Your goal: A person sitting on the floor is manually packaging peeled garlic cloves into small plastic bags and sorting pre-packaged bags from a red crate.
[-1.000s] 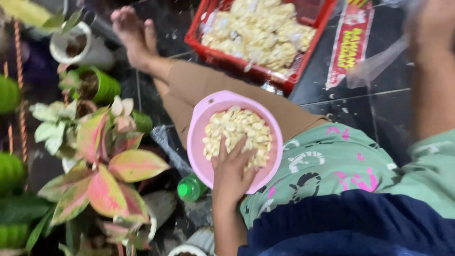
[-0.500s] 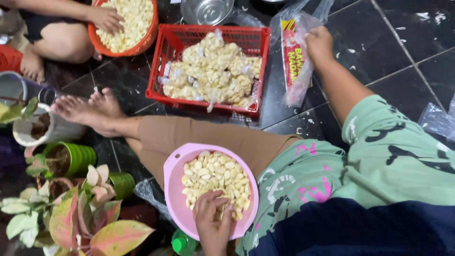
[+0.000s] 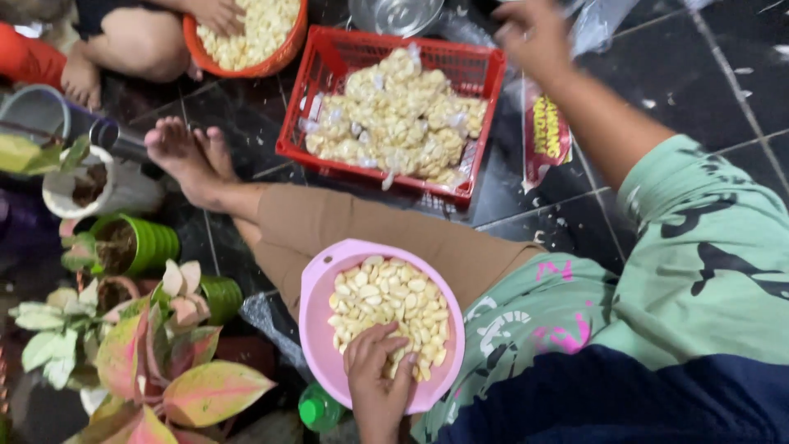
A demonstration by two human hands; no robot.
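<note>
A pink bowl [image 3: 316,304] of pale peeled pieces [image 3: 386,300] rests on my lap. My left hand [image 3: 378,374] is in the bowl, its fingers curled into the pieces at the near rim. My right hand [image 3: 534,33] is stretched out to the far side, blurred, above a red and yellow packet [image 3: 546,136] and next to clear plastic [image 3: 596,20]. I cannot make out what it holds. A red basket [image 3: 472,74] full of small clear bags of the same pieces stands on the dark tiled floor beyond my knee.
Another person sits at the far left with a hand [image 3: 218,12] in an orange bowl [image 3: 283,53] of pale pieces. A metal bowl [image 3: 394,12] lies behind the basket. Potted plants [image 3: 136,242] crowd the left side. A green bottle [image 3: 316,407] stands beside the pink bowl.
The view has swung down and right. My right hand has lifted off the red and yellow packet toward the far side. My left hand stays in the pink bowl.
</note>
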